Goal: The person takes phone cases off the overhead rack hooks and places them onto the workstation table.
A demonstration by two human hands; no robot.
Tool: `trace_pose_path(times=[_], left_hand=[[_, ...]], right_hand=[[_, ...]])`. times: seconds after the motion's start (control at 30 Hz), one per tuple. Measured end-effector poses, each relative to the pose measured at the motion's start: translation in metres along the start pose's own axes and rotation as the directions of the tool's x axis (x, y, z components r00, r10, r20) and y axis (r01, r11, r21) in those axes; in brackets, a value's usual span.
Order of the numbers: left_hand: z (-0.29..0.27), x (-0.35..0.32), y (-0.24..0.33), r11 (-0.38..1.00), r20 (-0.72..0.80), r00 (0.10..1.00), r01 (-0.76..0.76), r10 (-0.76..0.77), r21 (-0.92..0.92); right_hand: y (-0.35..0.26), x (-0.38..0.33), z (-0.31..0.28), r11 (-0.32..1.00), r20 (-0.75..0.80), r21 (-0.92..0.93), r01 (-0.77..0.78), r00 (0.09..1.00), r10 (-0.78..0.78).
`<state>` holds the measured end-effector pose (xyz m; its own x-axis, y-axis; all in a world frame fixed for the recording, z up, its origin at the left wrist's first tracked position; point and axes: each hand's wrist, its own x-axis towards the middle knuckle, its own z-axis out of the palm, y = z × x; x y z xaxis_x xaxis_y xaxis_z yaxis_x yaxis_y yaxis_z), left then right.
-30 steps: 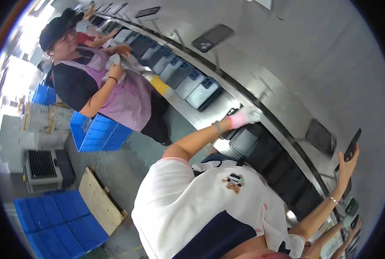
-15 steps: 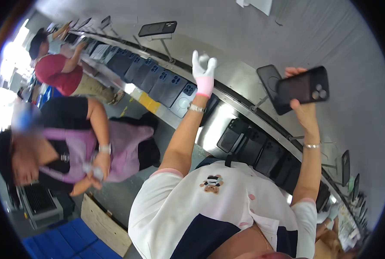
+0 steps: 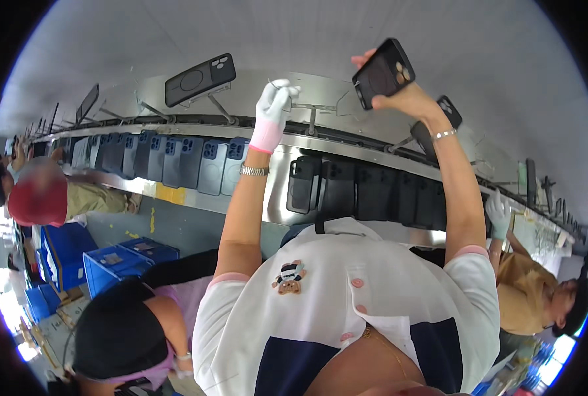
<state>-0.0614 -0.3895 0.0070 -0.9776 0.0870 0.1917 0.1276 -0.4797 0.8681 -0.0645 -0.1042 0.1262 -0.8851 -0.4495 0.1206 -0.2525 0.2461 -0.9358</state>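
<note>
Black phone case (image 3: pixel 382 74) in right hand (image 3: pixel 411 99), any lettering illegible

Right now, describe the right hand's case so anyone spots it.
Find the metal rail arching across the picture, then the bare right hand above it. That hand holds the black phone case, camera openings rightward. Unlike the cases lined up below, it is hand-held at a slant.

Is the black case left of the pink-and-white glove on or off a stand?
On: the black case rests on a wire stand, which shows beneath it.
</note>
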Motion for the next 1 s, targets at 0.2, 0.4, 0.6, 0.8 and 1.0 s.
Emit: trace_pose_path(times=[0.2,0.4,0.6,0.8,1.0], left_hand=[[0.08,-0.025,-0.024,0.986,0.128,0.989,0.05,-0.071,0.158],[0.151,-0.024,-0.058,0.827,0.287,0.955,-0.103,-0.073,0.553],[0.22,-0.035,-0.102,0.729,0.309,0.946,-0.14,-0.102,0.67],[0.16,-0.101,-0.132,0.701,0.346,0.938,-0.266,0.029,0.662],[-0.017,-0.184,-0.143,0.411,-0.582,0.799,0.586,-0.152,0.698]], right_hand=[[0.003,-0.075,-0.019,0.996,-0.23,0.069,0.059,0.972,-0.042],[-0.008,-0.087,-0.027,0.784,-0.069,-0.619,-0.045,0.998,0.002],[0.012,-0.133,-0.07,0.539,-0.065,-0.828,-0.156,0.981,0.185],[0.027,-0.228,-0.099,0.537,-0.351,-0.815,-0.216,0.922,-0.161],[0.022,-0.291,-0.028,0.922,-0.633,-0.335,-0.195,0.771,-0.068]])
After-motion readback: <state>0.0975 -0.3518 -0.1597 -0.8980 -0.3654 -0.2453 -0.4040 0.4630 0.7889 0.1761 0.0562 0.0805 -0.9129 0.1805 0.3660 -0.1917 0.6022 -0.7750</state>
